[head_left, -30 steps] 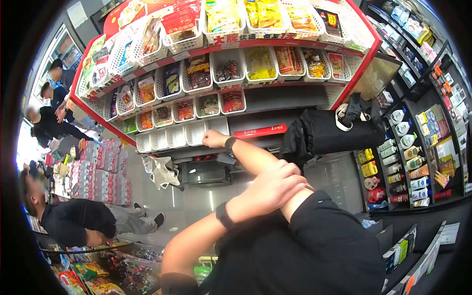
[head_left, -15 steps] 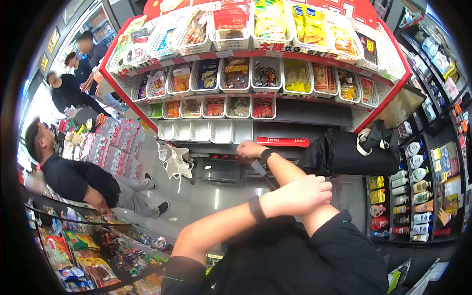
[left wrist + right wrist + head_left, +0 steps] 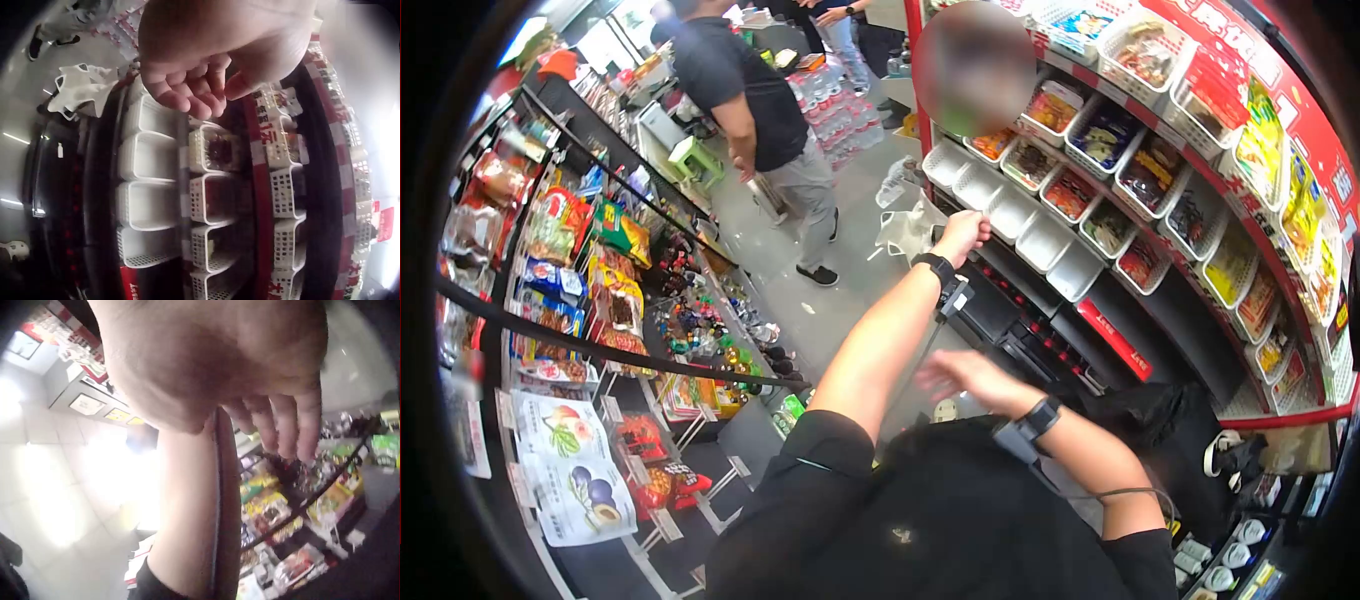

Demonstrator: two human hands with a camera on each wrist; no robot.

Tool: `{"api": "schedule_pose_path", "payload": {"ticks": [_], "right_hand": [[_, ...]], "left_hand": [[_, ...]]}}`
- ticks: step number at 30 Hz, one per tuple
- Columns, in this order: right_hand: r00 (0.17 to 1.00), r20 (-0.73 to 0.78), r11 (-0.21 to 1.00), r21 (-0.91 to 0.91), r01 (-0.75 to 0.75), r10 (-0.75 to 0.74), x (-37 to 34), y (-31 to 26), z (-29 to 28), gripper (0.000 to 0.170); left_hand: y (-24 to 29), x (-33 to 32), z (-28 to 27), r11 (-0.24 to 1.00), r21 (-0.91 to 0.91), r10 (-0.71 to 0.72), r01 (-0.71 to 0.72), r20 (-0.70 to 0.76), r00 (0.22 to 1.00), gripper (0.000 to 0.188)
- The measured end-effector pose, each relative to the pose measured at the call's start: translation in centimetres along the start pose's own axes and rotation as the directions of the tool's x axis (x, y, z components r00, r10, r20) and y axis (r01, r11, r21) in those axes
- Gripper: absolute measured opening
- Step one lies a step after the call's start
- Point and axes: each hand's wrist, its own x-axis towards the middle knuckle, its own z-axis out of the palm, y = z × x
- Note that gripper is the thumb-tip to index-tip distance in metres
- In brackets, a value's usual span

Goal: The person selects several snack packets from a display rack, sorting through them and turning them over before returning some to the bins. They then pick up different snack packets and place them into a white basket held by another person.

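**Left grip (image 3: 965,237) clenched around nothing beside a row of white plastic baskets (image 3: 1043,242)**

The left grip reaches out at the end of an extended arm, fingers folded in toward the palm. In the head view its knuckles overlap the edge of the baskets; whether they touch cannot be told. The right grip (image 3: 980,380) is slightly blurred, released, fingers loosely extended, near the left forearm (image 3: 868,355) and closer to the body. A black watch (image 3: 935,266) circles the left wrist, and a dark band (image 3: 1040,418) the right.

The five baskets stand side by side along the lowest row of a curved snack display, their white insides showing. Behind and above them, further baskets hold packaged snacks (image 3: 1150,170) in red, orange, blue and dark wrappers. A red label strip (image 3: 1114,340) lies past the near end of the row.

Left of the baskets, a white bag (image 3: 908,230) with handles stands near the floor. Across the aisle, a person (image 3: 745,105) in a dark shirt and grey trousers stands near shrink-wrapped bottles (image 3: 840,110). A green stool (image 3: 695,157) is farther left. Along the left side, a shelf holds bright food packets, including a white packet (image 3: 585,490) printed with plums.
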Motion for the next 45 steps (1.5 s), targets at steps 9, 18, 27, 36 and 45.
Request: {"api": "schedule_pose_path", "payload": {"ticks": [9,18,27,36,45], "right_hand": [[0.998,-0.064,0.913,0.407,0.023,0.004,2.6,0.8,5.9,0.028],[0.924,0.305,0.947,0.148,-0.286,0.231,2.8,0.6,2.6,0.036],[0.887,0.46,0.917,-0.369,0.155,0.035,1.1,-1.5,6.1,0.037],[0.823,-0.564,0.995,0.017,0.094,-0.068,-7.6,8.5,-12.8,0.03],[0.511,-0.808,0.803,0.498,0.326,0.294,-15.2,16.7,-15.6,0.018]], "left_hand": [[-1.1,0.2,-4.8,0.999,-0.022,-0.028,0.025,-0.099,0.995,0.02],[-0.6,0.1,-6.4,0.987,0.148,0.089,-0.07,-0.124,0.988,0.016],[2.3,1.3,-6.8,0.97,0.148,0.202,-0.194,-0.043,0.978,0.016],[-20.2,-14.1,-17.3,0.407,0.837,-0.047,-0.366,0.419,0.907,0.027],[-34.3,-27.8,-24.4,0.775,0.518,-0.217,0.361,-0.318,0.923,0.02]]}}
